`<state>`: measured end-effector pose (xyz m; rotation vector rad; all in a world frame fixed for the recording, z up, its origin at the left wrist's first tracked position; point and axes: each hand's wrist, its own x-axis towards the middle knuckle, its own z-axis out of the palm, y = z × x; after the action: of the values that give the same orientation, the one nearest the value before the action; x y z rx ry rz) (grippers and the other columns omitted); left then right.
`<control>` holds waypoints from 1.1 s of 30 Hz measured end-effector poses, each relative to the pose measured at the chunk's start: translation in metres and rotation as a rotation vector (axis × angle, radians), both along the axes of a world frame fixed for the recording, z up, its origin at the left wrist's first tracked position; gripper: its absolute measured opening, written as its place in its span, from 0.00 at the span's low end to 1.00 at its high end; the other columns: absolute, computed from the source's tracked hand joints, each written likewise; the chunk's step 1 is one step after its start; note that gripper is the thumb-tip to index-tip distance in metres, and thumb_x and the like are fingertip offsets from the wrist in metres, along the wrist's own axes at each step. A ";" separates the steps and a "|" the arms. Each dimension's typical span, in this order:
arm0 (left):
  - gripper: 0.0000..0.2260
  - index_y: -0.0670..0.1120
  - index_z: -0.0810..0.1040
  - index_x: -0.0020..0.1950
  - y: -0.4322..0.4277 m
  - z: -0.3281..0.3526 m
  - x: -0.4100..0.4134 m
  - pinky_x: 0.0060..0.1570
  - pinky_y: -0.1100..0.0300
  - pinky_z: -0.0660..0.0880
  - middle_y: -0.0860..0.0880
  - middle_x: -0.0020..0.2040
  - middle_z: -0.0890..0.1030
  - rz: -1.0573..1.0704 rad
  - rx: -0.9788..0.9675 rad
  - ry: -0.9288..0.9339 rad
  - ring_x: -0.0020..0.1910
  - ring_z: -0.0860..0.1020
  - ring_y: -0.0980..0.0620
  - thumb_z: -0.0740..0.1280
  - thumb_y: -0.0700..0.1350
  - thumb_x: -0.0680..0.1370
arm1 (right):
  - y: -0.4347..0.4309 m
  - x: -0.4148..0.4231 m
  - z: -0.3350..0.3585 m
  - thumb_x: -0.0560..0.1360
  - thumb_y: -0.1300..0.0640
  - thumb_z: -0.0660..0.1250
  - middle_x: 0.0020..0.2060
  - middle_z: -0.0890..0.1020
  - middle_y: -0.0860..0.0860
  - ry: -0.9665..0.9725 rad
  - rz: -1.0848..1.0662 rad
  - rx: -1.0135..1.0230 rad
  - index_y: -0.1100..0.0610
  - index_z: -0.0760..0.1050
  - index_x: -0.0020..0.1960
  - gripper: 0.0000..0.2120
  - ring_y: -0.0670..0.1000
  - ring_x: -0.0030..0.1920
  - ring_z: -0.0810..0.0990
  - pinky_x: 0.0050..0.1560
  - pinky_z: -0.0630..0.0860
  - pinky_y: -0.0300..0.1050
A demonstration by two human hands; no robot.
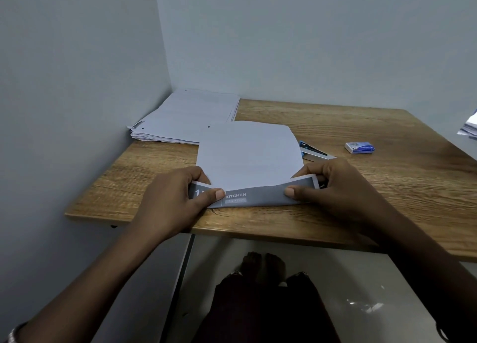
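A white sheet of paper (249, 154) lies on the wooden table (374, 187) near its front edge. Its near edge is turned up and over, showing a grey printed band with the word KITCHEN. My left hand (178, 198) pinches the left end of that folded band between thumb and fingers. My right hand (335, 185) pinches the right end the same way. The far part of the sheet rests flat on the table.
A stack of white papers (185, 118) sits in the back left corner against the walls. A stapler (315, 153) lies right of the sheet, partly behind my right hand. A small blue-and-white staple box (360, 147) lies farther right. More papers (469, 126) show at the right edge.
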<state>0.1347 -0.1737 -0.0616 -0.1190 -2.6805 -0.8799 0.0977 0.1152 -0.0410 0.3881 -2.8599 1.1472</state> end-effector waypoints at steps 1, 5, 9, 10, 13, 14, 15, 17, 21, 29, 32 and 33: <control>0.11 0.52 0.82 0.43 0.000 0.000 0.000 0.31 0.59 0.64 0.56 0.37 0.82 0.005 -0.014 0.008 0.36 0.76 0.60 0.74 0.59 0.73 | 0.000 0.001 -0.001 0.68 0.48 0.79 0.42 0.86 0.43 0.017 -0.017 0.008 0.47 0.84 0.46 0.09 0.44 0.43 0.83 0.39 0.79 0.36; 0.12 0.53 0.79 0.42 0.001 -0.004 0.002 0.29 0.59 0.63 0.56 0.34 0.80 0.019 -0.020 0.056 0.34 0.75 0.60 0.73 0.60 0.73 | 0.001 0.008 -0.008 0.66 0.47 0.80 0.39 0.85 0.43 0.101 -0.080 -0.006 0.46 0.83 0.45 0.10 0.46 0.41 0.83 0.36 0.78 0.38; 0.16 0.55 0.80 0.46 -0.005 -0.002 0.004 0.33 0.56 0.75 0.55 0.39 0.85 -0.024 0.083 0.028 0.35 0.80 0.57 0.70 0.66 0.69 | 0.003 0.011 -0.012 0.67 0.46 0.79 0.39 0.86 0.42 0.141 -0.114 -0.025 0.48 0.84 0.47 0.12 0.43 0.40 0.83 0.37 0.76 0.36; 0.17 0.56 0.80 0.48 -0.009 0.000 0.005 0.33 0.59 0.75 0.55 0.39 0.85 -0.054 0.114 -0.011 0.35 0.81 0.58 0.71 0.67 0.67 | 0.003 0.011 -0.011 0.67 0.46 0.79 0.39 0.85 0.42 0.155 -0.127 -0.020 0.49 0.84 0.47 0.11 0.42 0.40 0.83 0.36 0.75 0.35; 0.17 0.57 0.80 0.51 -0.017 0.003 0.003 0.33 0.61 0.71 0.50 0.36 0.84 -0.102 0.135 -0.078 0.33 0.80 0.56 0.72 0.64 0.67 | 0.001 0.010 -0.011 0.68 0.46 0.79 0.39 0.85 0.43 0.179 -0.144 0.015 0.50 0.84 0.47 0.12 0.43 0.40 0.82 0.37 0.75 0.39; 0.15 0.57 0.80 0.50 -0.018 0.003 0.003 0.34 0.58 0.72 0.49 0.36 0.84 -0.099 0.132 -0.076 0.34 0.80 0.54 0.73 0.62 0.69 | 0.000 0.009 -0.010 0.68 0.46 0.78 0.39 0.85 0.44 0.181 -0.145 0.028 0.50 0.84 0.47 0.12 0.44 0.40 0.82 0.37 0.76 0.40; 0.13 0.55 0.80 0.50 -0.017 0.003 0.003 0.35 0.58 0.72 0.49 0.36 0.84 -0.092 0.128 -0.067 0.35 0.81 0.53 0.74 0.60 0.70 | -0.001 0.008 -0.010 0.68 0.46 0.78 0.39 0.85 0.44 0.184 -0.147 0.042 0.51 0.84 0.47 0.12 0.44 0.40 0.81 0.37 0.76 0.41; 0.11 0.54 0.79 0.49 -0.015 0.002 0.002 0.34 0.61 0.71 0.50 0.35 0.84 -0.077 0.105 -0.045 0.34 0.79 0.56 0.74 0.56 0.72 | -0.003 0.007 -0.011 0.69 0.46 0.77 0.39 0.84 0.46 0.191 -0.159 0.066 0.52 0.84 0.47 0.12 0.44 0.40 0.80 0.35 0.73 0.39; 0.13 0.53 0.73 0.50 -0.009 0.003 0.002 0.28 0.66 0.62 0.53 0.29 0.77 -0.045 0.018 -0.014 0.32 0.75 0.62 0.73 0.56 0.73 | -0.005 0.005 -0.011 0.71 0.46 0.76 0.39 0.81 0.44 0.203 -0.183 0.101 0.53 0.84 0.48 0.12 0.43 0.39 0.78 0.34 0.67 0.36; 0.16 0.52 0.69 0.51 0.001 -0.004 0.004 0.27 0.60 0.59 0.55 0.28 0.72 0.053 -0.087 0.099 0.29 0.72 0.58 0.72 0.58 0.73 | -0.010 0.005 -0.011 0.71 0.48 0.77 0.34 0.78 0.42 0.229 -0.212 0.138 0.54 0.83 0.44 0.10 0.42 0.35 0.74 0.33 0.63 0.35; 0.14 0.52 0.71 0.49 0.003 -0.004 0.006 0.30 0.59 0.62 0.57 0.36 0.73 0.057 -0.145 0.170 0.34 0.73 0.54 0.73 0.56 0.73 | -0.010 0.008 -0.009 0.71 0.48 0.77 0.33 0.76 0.41 0.214 -0.201 0.138 0.52 0.80 0.41 0.09 0.41 0.35 0.74 0.33 0.63 0.34; 0.12 0.51 0.74 0.49 0.005 -0.004 0.008 0.32 0.57 0.66 0.55 0.40 0.74 0.054 -0.174 0.218 0.38 0.74 0.51 0.73 0.54 0.74 | -0.010 0.009 -0.009 0.71 0.49 0.77 0.34 0.76 0.41 0.213 -0.196 0.136 0.50 0.79 0.41 0.09 0.41 0.36 0.75 0.33 0.64 0.33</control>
<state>0.1429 -0.1690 -0.0654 -0.1702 -2.5376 -0.5803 0.1065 0.1056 -0.0497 0.2134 -2.7232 0.8285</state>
